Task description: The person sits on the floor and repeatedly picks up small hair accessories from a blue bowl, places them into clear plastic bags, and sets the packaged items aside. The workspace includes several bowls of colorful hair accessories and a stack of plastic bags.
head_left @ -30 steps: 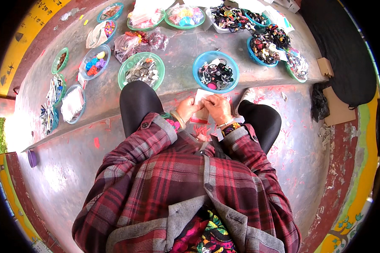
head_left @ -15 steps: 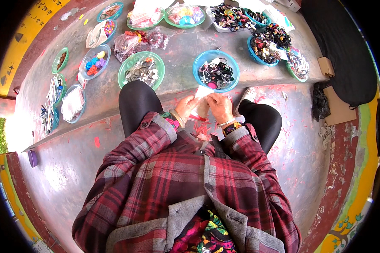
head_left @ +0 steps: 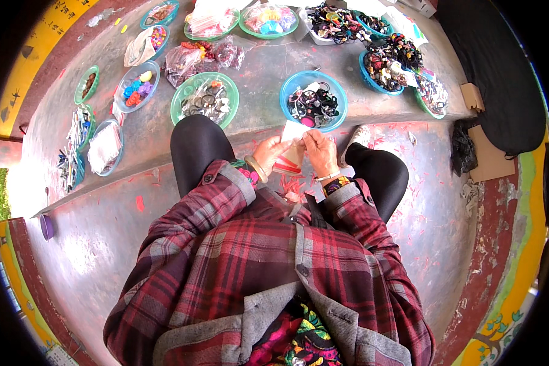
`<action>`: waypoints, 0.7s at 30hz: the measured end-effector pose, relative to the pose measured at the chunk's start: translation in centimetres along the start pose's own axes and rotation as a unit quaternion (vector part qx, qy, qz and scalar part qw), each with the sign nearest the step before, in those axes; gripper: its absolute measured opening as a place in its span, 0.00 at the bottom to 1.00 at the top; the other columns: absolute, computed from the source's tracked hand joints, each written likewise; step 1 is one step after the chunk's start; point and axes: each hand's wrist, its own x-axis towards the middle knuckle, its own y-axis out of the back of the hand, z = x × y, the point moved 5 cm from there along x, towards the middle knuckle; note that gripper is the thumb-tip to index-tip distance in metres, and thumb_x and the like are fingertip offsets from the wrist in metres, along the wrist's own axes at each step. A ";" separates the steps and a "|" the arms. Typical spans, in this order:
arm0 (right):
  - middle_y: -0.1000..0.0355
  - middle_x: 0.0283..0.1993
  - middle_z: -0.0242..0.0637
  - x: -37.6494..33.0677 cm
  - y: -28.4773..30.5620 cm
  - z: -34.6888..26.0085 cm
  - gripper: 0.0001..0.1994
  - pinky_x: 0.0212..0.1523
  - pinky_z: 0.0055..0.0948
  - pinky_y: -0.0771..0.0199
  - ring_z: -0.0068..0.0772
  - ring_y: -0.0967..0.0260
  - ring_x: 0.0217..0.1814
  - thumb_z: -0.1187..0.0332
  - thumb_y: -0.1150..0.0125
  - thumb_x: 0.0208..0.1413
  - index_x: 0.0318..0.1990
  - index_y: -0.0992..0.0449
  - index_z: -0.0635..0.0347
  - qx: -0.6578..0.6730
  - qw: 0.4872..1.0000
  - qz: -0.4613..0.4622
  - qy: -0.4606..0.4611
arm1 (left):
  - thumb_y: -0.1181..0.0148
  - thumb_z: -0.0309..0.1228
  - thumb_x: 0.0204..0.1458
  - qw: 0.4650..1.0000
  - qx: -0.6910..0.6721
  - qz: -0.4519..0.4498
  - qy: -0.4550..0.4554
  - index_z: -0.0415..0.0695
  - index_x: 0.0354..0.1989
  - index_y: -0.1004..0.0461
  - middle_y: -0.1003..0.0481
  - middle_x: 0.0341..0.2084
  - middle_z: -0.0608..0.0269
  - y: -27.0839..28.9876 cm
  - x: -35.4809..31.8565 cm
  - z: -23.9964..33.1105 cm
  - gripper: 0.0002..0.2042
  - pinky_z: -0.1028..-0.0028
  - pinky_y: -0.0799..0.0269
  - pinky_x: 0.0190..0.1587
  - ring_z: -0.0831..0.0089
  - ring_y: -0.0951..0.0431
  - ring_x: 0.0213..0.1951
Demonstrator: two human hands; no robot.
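Observation:
Between my knees, my left hand [head_left: 268, 154] pinches the left side of a small flat white-and-red packet [head_left: 293, 130]. My right hand [head_left: 321, 152] grips the packet's right upper side, its fingers and thumb pressed together. White shows at the top of the packet, and red bands cross its lower part. Whether it is card, paper or plastic I cannot tell. Just beyond my hands stands a blue basin [head_left: 344, 100] of dark hair ties [head_left: 314, 108]. To its left, a green basin [head_left: 175, 104] holds grey and clear small pieces in plastic.
Several more basins stand on the raised concrete ledge [head_left: 259, 79], with colourful pieces, white packets and dark hair ties. A plastic bag of red pieces [head_left: 201, 58] lies among them. Red scraps [head_left: 293, 186] litter the floor below my hands. A purple cup [head_left: 46, 227] stands at far left.
The packet has tilted, and its red bands show more plainly now. My right hand has shifted up slightly; my left hand keeps nearly the same place.

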 end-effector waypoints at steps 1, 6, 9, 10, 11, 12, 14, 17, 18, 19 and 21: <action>0.30 0.21 0.39 0.0 0.1 -0.5 0.08 0.26 0.30 0.34 0.37 0.31 0.25 0.64 0.50 0.49 0.27 0.30 0.58 -0.037 0.999 0.002 0.017 | 0.51 0.30 0.51 1.000 -0.004 -0.003 0.011 0.38 0.40 0.33 0.28 0.34 0.62 0.2 0.0 -0.2 0.10 0.71 0.30 0.37 0.74 0.27 0.35; 0.31 0.21 0.39 -0.2 0.3 -2.4 0.07 0.23 0.29 0.35 0.37 0.33 0.24 0.66 0.52 0.51 0.27 0.32 0.59 -0.080 0.991 0.013 0.103 | 0.50 0.24 0.46 0.998 0.014 -0.048 0.026 0.39 0.42 0.33 0.29 0.37 0.64 -0.2 0.2 -0.4 0.13 0.72 0.34 0.42 0.74 0.29 0.38; 0.31 0.19 0.32 -0.1 -0.3 -1.1 0.06 0.23 0.19 0.35 0.19 0.34 0.21 0.72 0.53 0.53 0.28 0.32 0.64 0.027 0.997 0.021 0.075 | 0.49 0.21 0.43 0.995 0.085 -0.060 0.006 0.39 0.43 0.33 0.30 0.38 0.65 0.5 0.5 -0.9 0.15 0.74 0.36 0.45 0.75 0.30 0.40; 0.31 0.19 0.31 -0.2 -0.3 -0.8 0.06 0.22 0.18 0.35 0.18 0.35 0.21 0.72 0.53 0.53 0.28 0.32 0.64 0.050 0.997 0.021 0.055 | 0.48 0.21 0.42 0.991 0.117 -0.060 -0.002 0.39 0.43 0.33 0.30 0.38 0.65 0.9 0.6 -1.2 0.16 0.75 0.37 0.45 0.76 0.30 0.40; 0.31 0.19 0.31 -0.3 0.0 -1.3 0.06 0.22 0.18 0.35 0.18 0.35 0.20 0.72 0.53 0.53 0.28 0.32 0.64 0.073 0.997 0.021 0.034 | 0.47 0.20 0.41 0.990 0.126 -0.058 -0.009 0.39 0.43 0.33 0.29 0.37 0.65 0.5 0.4 -0.9 0.17 0.76 0.37 0.44 0.77 0.30 0.38; 0.31 0.20 0.30 -0.3 0.1 -1.6 0.06 0.22 0.17 0.36 0.17 0.35 0.20 0.72 0.54 0.53 0.28 0.32 0.64 0.096 0.995 0.021 0.013 | 0.47 0.20 0.40 0.990 0.128 -0.063 -0.007 0.39 0.43 0.34 0.29 0.37 0.65 0.2 0.2 -0.7 0.17 0.77 0.37 0.44 0.77 0.30 0.38; 0.33 0.18 0.28 -0.1 0.3 -0.7 0.06 0.18 0.15 0.39 0.15 0.37 0.18 0.71 0.53 0.53 0.27 0.32 0.62 0.107 0.994 0.028 -0.009 | 0.46 0.19 0.40 0.989 0.130 -0.076 -0.002 0.38 0.43 0.34 0.29 0.37 0.65 -1.1 -0.5 0.1 0.18 0.77 0.37 0.43 0.77 0.29 0.38; 0.35 0.17 0.26 -0.1 0.5 0.0 0.06 0.13 0.14 0.44 0.14 0.38 0.16 0.70 0.52 0.53 0.26 0.31 0.59 0.156 0.984 0.039 -0.074 | 0.45 0.20 0.39 0.981 0.175 -0.081 -0.006 0.38 0.42 0.34 0.29 0.37 0.64 -1.2 -0.7 0.5 0.17 0.76 0.36 0.44 0.76 0.29 0.39; 0.35 0.17 0.26 0.0 0.7 0.1 0.06 0.13 0.14 0.44 0.14 0.39 0.16 0.69 0.52 0.53 0.26 0.31 0.59 0.163 0.983 0.047 -0.074 | 0.45 0.20 0.39 0.979 0.182 -0.090 -0.009 0.38 0.42 0.33 0.29 0.36 0.64 -1.1 -0.5 0.4 0.17 0.76 0.36 0.44 0.76 0.29 0.39; 0.35 0.17 0.27 0.2 0.9 0.4 0.06 0.13 0.14 0.44 0.14 0.39 0.16 0.69 0.52 0.53 0.26 0.31 0.58 0.171 0.981 0.056 -0.074 | 0.44 0.20 0.40 0.986 0.135 -0.097 -0.010 0.38 0.42 0.34 0.29 0.37 0.63 -1.1 -0.5 0.1 0.17 0.75 0.36 0.44 0.76 0.30 0.39; 0.33 0.17 0.30 0.4 1.4 -0.5 0.07 0.14 0.16 0.40 0.18 0.36 0.16 0.70 0.52 0.53 0.26 0.31 0.61 0.258 0.962 0.078 -0.051 | 0.44 0.21 0.40 0.986 0.134 -0.099 -0.009 0.38 0.42 0.34 0.29 0.37 0.63 -0.2 -0.4 -0.6 0.17 0.75 0.36 0.44 0.76 0.30 0.39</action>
